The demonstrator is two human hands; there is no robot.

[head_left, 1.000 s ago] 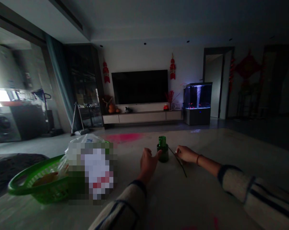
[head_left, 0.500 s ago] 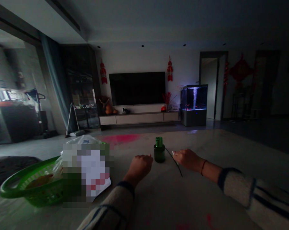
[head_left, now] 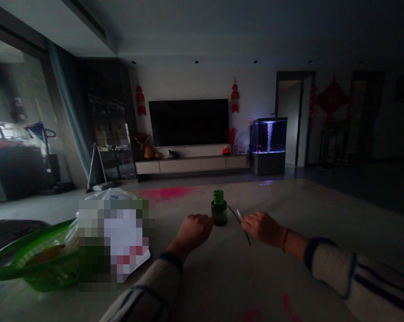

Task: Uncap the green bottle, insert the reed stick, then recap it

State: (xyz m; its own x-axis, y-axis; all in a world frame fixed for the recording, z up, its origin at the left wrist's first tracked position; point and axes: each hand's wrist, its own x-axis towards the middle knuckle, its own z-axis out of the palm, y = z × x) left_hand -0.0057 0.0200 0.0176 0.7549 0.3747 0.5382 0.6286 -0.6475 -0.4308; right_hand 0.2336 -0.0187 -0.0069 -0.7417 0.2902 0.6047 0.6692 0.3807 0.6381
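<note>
A dark green glass bottle (head_left: 219,213) with a shiny green cap stands upright on the table. Just left of it is my left hand (head_left: 194,230), closed with knuckles up; whatever its fingers may hold is hidden. My right hand (head_left: 260,228) is closed to the right of the bottle, pinching a short white stick (head_left: 239,214) whose end pokes up past the fingers. Between bottle and right hand, a thin black stick (head_left: 236,216) lies slantwise on the table, its upper end beside the bottle.
At the left, a green plastic basket (head_left: 51,273) stands on the table (head_left: 215,277), with a clear plastic bag (head_left: 110,193) and a blurred white packet (head_left: 124,232) by it. Farther back are a television (head_left: 188,123), a low cabinet (head_left: 191,165) and a lit fish tank (head_left: 268,145).
The view has shifted slightly. My right hand has tilted a little, and the white stick now points more upward and shows more. The bottle and black stick stay in place.
</note>
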